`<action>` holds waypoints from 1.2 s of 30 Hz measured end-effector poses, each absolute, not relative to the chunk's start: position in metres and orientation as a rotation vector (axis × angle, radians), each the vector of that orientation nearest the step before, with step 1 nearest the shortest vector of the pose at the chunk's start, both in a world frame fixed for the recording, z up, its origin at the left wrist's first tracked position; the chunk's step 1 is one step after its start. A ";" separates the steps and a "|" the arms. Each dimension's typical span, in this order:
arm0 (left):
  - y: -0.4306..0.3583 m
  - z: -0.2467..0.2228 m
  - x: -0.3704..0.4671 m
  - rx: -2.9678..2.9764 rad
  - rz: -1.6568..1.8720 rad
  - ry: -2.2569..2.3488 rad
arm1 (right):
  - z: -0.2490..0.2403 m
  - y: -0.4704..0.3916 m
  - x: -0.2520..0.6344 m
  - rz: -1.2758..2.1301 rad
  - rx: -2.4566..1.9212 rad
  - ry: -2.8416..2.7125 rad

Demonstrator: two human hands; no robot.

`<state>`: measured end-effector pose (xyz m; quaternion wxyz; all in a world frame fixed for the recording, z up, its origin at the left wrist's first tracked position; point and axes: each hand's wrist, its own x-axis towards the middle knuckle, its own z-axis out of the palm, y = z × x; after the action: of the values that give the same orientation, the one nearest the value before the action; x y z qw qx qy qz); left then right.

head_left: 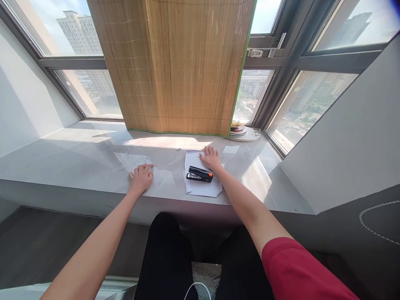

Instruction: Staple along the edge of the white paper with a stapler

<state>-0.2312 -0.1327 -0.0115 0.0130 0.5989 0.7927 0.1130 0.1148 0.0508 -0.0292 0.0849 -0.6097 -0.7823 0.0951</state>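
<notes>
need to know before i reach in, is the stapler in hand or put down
Put down: the stapler lies on the paper, and neither the left hand nor the right hand grips it.

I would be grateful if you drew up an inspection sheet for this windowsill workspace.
Surface: pale windowsill, partly sunlit
Job's things: black stapler lying on white paper
Clutter: stacked plates in the far right corner; small unidentified item beyond the paper; tiny bits near the left hand
Hands: left hand on the sill; right hand at the paper's far right corner
Cables: white cable at bottom; twisted cord at right
Surroundings: blind, windows
</notes>
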 end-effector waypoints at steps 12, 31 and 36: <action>-0.134 -0.007 -0.227 1.848 0.345 2.486 | 0.001 0.053 0.132 0.611 -1.637 -1.887; -0.130 -0.010 -0.229 1.878 0.298 2.555 | 0.043 -0.003 0.176 0.870 -0.601 -2.270; -0.131 -0.012 -0.230 1.870 0.312 2.563 | 0.036 0.049 0.243 1.043 -0.701 -1.909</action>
<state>-0.2299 -0.1307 -0.0120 -0.0230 0.5864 0.8038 0.0978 0.2429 0.0494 0.0358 0.4152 -0.2789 -0.7599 0.4153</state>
